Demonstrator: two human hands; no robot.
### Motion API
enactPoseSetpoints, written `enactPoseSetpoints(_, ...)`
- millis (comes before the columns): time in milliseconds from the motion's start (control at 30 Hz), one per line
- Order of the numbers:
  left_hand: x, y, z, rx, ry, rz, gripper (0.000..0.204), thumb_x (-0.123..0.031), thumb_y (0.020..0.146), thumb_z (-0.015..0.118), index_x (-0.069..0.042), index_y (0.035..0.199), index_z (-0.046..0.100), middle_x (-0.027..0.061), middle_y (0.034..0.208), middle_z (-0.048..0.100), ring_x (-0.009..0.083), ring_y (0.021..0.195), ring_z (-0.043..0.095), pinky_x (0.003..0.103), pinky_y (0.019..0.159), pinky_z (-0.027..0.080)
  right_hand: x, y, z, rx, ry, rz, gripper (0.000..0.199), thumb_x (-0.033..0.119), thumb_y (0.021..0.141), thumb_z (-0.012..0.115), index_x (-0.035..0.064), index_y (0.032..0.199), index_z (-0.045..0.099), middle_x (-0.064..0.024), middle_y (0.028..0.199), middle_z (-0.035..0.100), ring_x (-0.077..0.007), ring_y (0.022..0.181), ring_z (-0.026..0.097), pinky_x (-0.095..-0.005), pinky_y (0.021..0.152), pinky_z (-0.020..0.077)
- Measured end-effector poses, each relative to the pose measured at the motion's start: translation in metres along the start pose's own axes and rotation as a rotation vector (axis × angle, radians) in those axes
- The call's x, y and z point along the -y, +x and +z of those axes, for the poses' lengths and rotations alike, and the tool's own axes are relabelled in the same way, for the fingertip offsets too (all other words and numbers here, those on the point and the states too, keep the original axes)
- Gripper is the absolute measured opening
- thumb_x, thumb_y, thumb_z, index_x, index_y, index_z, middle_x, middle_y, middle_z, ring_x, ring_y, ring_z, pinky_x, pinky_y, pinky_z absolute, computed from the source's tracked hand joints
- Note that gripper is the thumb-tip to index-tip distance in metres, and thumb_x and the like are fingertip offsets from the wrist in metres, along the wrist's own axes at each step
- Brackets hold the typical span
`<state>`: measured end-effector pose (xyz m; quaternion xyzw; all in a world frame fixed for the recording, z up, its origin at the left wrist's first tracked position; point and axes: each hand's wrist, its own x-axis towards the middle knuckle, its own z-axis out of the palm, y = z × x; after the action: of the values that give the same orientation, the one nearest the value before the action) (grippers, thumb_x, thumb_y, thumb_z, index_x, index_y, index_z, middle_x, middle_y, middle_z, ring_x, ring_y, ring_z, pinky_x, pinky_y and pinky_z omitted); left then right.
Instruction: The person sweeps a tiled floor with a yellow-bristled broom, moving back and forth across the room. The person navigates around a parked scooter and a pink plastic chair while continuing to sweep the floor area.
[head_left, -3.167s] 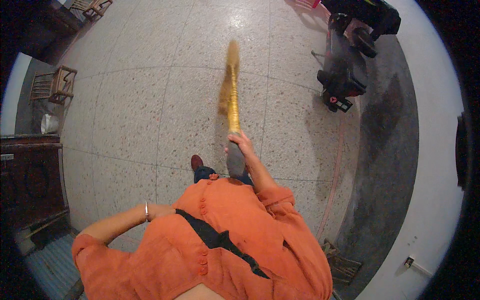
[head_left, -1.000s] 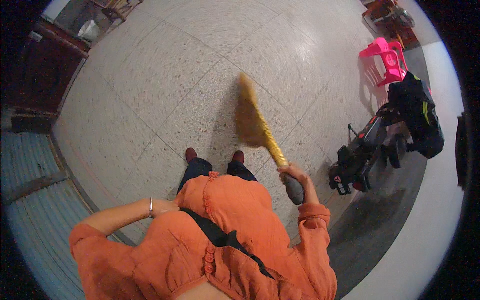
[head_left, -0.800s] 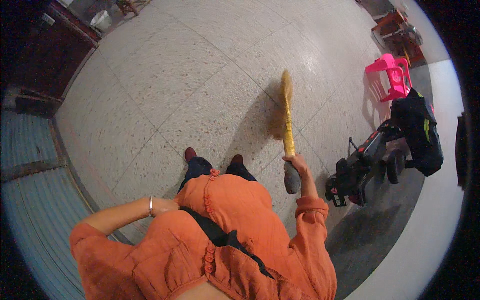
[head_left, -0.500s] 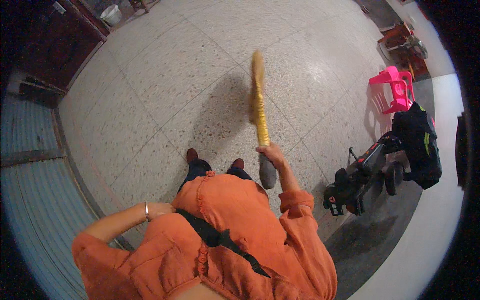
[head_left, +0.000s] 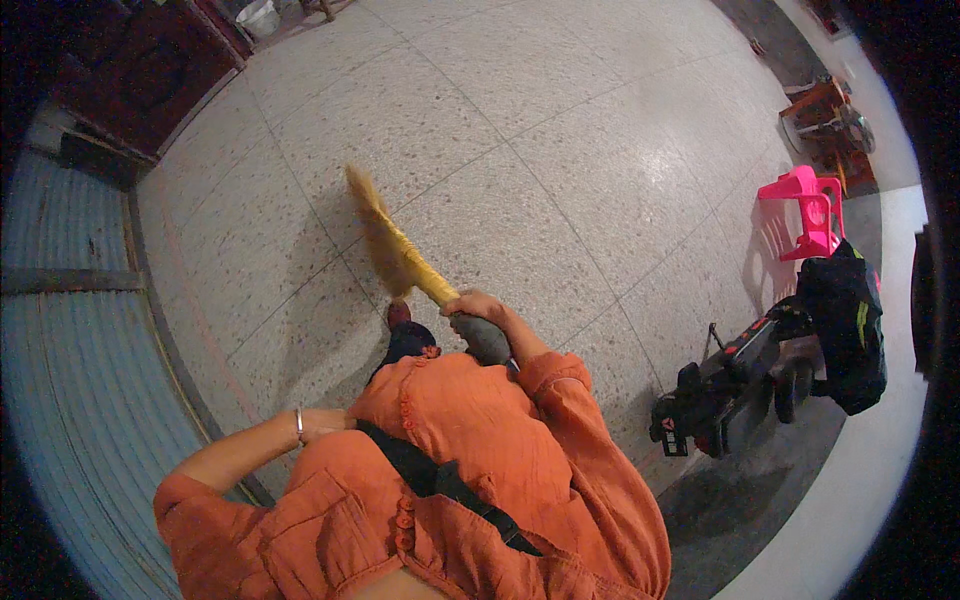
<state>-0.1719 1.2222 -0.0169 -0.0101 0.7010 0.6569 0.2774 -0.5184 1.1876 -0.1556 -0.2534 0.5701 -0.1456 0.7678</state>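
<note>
- Fingers (head_left: 478, 302) of right hand (head_left: 482, 312) wrapped tight around the dark grey butt of a grass broom (head_left: 400, 258), clamped on the handle end, wrist turned so the yellow-bound shaft runs up and to the left.
- Held low and slanted, brush tip (head_left: 362, 192) fanned toward the speckled terrazzo floor (head_left: 560, 150); whether touching or just above, cannot tell. Likely gripped at the very end for the longest sweep without bending far.
- Left hand (head_left: 325, 424) tucked back against the hip, bangle (head_left: 299, 424) at the wrist, fingers hidden against the orange shirt (head_left: 470, 450); apart or together cannot be told. Holding nothing that shows; probably parked there for balance.
- One shoe (head_left: 399, 314) showing just beneath the broom shaft, close beside the sweeping line.
- Wide open floor ahead and to the upper right, well apart from any obstacle: ample swing room there.
- Tighter on the left: corrugated shutter (head_left: 70, 340) and its dark sill bounding the floor's edge, dark wooden cabinet (head_left: 130, 70) further up, pale bucket (head_left: 258, 16) near the top rim.
- Right side crowded: black ride-on toy (head_left: 720, 385), dark bag (head_left: 845, 325), pink plastic chair (head_left: 805, 210) and a wooden piece (head_left: 825, 105) beyond, lined along a darker strip beside the pale wall base.
</note>
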Motion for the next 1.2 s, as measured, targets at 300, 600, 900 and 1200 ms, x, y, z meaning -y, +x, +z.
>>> enactPoseSetpoints(300, 0.003, 0.009, 0.006, 0.003, -0.010, -0.034, 0.030, -0.029, 0.078, 0.046, 0.000, 0.077, 0.053, 0.0199, 0.081, 0.056, 0.0367, 0.074, 0.052, 0.043, 0.062, 0.039, -0.069, -0.079, -0.088, -0.168, 0.417, 0.046, 0.024, 0.028, 0.072, 0.063, 0.0075, 0.083, 0.056, -0.0055, 0.065, 0.057, -0.0165, 0.050, 0.053, -0.0303, 0.047, 0.0446)
enactPoseSetpoints(600, 0.019, 0.015, 0.001, 0.095, 0.036, -0.144, 0.030, -0.029, 0.079, 0.045, 0.000, 0.081, 0.053, 0.0194, 0.085, 0.056, 0.0359, 0.077, 0.052, 0.043, 0.065, 0.039, -0.118, -0.112, -0.086, -0.854, -0.059, -0.210, 0.038, 0.030, 0.056, 0.074, 0.0030, 0.080, 0.062, -0.0063, 0.072, 0.062, -0.0187, 0.064, 0.057, -0.0315, 0.058, 0.0462)
enactPoseSetpoints(900, 0.007, 0.012, -0.019, 0.186, 0.048, -0.205, 0.031, -0.029, 0.080, 0.045, 0.000, 0.085, 0.054, 0.0190, 0.089, 0.056, 0.0350, 0.079, 0.052, 0.042, 0.068, 0.040, -0.126, -0.120, -0.016, -0.431, -0.059, -0.120, 0.038, 0.025, 0.058, 0.072, 0.0082, 0.091, 0.062, -0.0022, 0.073, 0.059, -0.0153, 0.068, 0.055, -0.0313, 0.061, 0.0443)
enactPoseSetpoints(1200, 0.013, 0.005, -0.008, 0.181, 0.049, -0.221, 0.032, -0.030, 0.081, 0.044, 0.000, 0.089, 0.054, 0.0186, 0.093, 0.056, 0.0342, 0.082, 0.053, 0.042, 0.071, 0.040, -0.171, -0.132, -0.001, -0.179, -0.155, -0.029, 0.039, 0.027, 0.063, 0.069, 0.0079, 0.096, 0.060, -0.0045, 0.080, 0.060, -0.0163, 0.068, 0.057, -0.0328, 0.060, 0.0458)
